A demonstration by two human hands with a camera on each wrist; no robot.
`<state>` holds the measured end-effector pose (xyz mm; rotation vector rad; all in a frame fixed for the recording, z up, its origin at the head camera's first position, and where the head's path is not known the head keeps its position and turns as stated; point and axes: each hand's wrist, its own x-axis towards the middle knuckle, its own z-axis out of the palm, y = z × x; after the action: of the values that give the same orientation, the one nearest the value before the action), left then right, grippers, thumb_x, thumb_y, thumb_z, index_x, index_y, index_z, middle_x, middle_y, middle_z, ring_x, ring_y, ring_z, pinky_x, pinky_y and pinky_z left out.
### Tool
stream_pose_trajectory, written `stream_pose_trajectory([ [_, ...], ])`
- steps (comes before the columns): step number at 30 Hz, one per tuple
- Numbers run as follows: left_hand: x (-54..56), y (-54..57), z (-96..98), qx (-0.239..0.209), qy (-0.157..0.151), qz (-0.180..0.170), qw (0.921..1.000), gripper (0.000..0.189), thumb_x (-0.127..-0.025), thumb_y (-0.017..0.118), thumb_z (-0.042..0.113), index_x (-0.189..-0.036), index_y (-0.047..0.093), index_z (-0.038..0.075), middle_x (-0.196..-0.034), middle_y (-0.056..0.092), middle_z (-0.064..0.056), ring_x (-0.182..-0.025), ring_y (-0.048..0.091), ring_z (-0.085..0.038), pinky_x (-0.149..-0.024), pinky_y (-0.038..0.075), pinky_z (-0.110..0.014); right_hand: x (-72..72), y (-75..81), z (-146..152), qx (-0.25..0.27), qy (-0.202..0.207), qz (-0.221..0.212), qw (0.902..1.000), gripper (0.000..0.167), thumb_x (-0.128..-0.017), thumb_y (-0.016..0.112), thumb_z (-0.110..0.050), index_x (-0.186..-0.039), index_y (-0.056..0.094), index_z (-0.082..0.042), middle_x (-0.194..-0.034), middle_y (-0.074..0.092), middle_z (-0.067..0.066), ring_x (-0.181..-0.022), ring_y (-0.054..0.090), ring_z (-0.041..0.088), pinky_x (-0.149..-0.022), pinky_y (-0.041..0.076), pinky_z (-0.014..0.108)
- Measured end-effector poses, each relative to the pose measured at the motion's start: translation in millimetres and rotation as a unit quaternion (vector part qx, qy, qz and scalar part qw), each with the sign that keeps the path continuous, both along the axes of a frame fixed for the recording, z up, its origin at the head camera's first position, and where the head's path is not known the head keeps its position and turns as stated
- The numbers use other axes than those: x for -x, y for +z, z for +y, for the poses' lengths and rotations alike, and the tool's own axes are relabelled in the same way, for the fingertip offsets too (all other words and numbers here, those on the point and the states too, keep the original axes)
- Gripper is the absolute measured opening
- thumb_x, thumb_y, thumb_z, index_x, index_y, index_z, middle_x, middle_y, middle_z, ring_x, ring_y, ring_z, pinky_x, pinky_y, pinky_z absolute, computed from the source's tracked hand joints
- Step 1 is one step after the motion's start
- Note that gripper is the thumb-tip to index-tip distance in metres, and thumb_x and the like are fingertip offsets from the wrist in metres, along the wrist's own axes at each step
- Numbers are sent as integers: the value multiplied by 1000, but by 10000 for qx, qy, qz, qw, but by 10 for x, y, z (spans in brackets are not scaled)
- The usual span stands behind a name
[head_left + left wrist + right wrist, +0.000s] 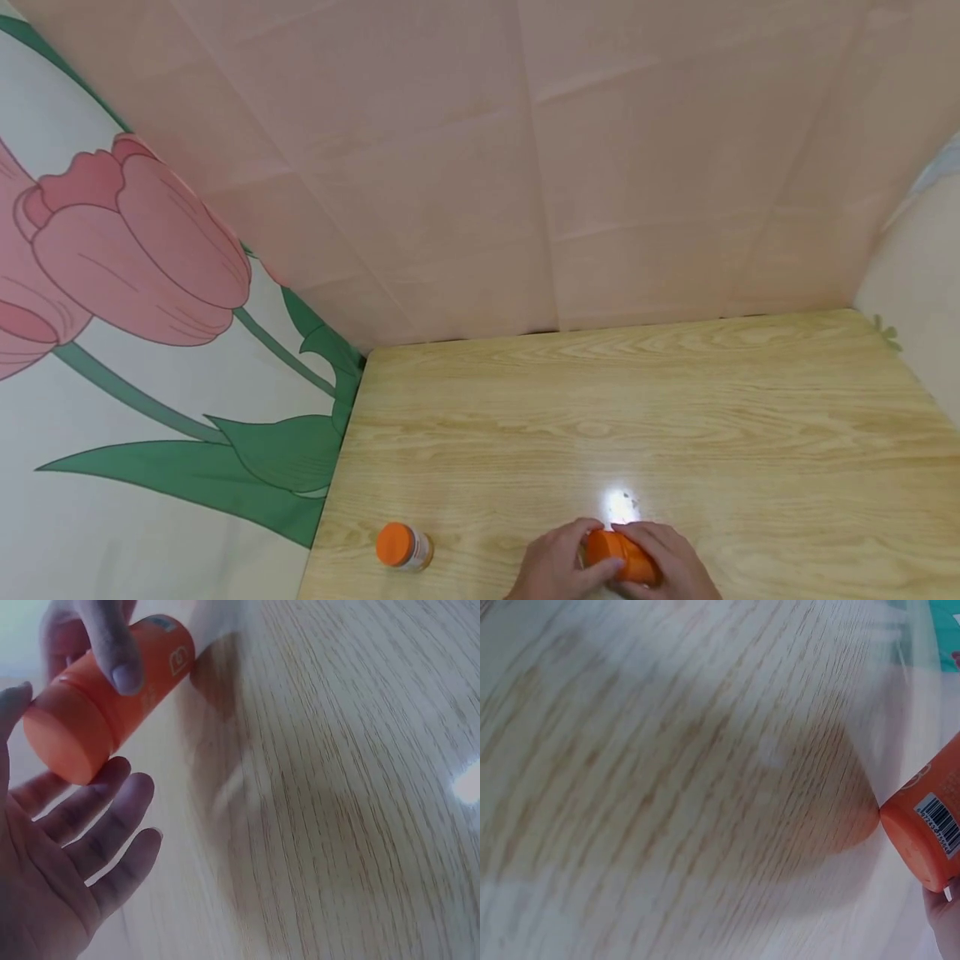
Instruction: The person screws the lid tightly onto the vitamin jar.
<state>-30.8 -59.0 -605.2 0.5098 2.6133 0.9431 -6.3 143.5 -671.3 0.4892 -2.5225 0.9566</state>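
An orange cylindrical bottle (636,565) with a matching orange cap (64,731) lies tilted between both hands near the table's front edge. My right hand (670,560) grips the bottle's body, its thumb along the side in the left wrist view. At the cap end, my left hand (553,564) has thumb and index finger at opposite sides of the cap, while its other fingers spread out loosely below. The right wrist view shows the bottle's base with a barcode label (939,823). Much of the right hand is hidden behind the bottle there.
To the left on the wood-grain table (637,400) stands a small jar (405,547) with an orange lid and a pale label. A tulip-patterned wall (142,242) borders the left side, and a plain pinkish cloth (480,167) rises along the back edge.
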Motion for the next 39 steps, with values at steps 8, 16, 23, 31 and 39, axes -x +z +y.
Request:
stream_pose_trajectory([
  [8, -19, -28, -15, -230, -502, 516, 9971, 48, -91, 64, 52, -134, 56, 34, -115, 64, 15, -94, 55, 9, -72, 45, -11, 47, 2, 44, 148, 330, 28, 9993, 71, -56, 93, -44, -119, 70, -22, -108, 67, -13, -95, 56, 1, -85, 39, 8],
  [16, -17, -26, -34, -398, -1007, 1164, 9873, 58, -90, 71, 36, -144, 49, 34, -119, 62, 12, -101, 55, 8, -81, 46, -9, 78, 56, 61, 289, 460, -126, 9984, 69, -55, 93, -43, -116, 70, -19, -105, 68, -8, -93, 56, 1, -70, 50, 24],
  [23, -31, -21, -11, -248, -628, 970, 9930, 56, -92, 62, 54, -139, 52, 26, -125, 62, 11, -105, 58, 4, -81, 49, -13, 65, 48, 64, 223, 433, 108, 9988, 68, -60, 91, -47, -118, 69, -20, -107, 67, -10, -93, 55, 1, -80, 43, 10],
  [31, -31, -32, 14, -69, 57, 517, 9986, 55, -88, 60, 64, -130, 59, 28, -122, 66, 13, -96, 58, 6, -77, 51, -18, 55, 62, 25, -102, 293, 446, 9985, 65, -67, 82, -61, -115, 70, -19, -105, 68, -10, -91, 59, 6, -90, 34, 3],
  [39, -13, -45, 20, 0, -5, 393, 9992, 50, -90, 59, 62, -126, 62, 28, -119, 67, 14, -99, 60, 6, -75, 50, -17, -29, 184, -42, -366, -205, -413, 9983, 66, -55, 91, -51, -111, 72, -22, -102, 67, -15, -90, 59, 5, -75, 53, 27],
])
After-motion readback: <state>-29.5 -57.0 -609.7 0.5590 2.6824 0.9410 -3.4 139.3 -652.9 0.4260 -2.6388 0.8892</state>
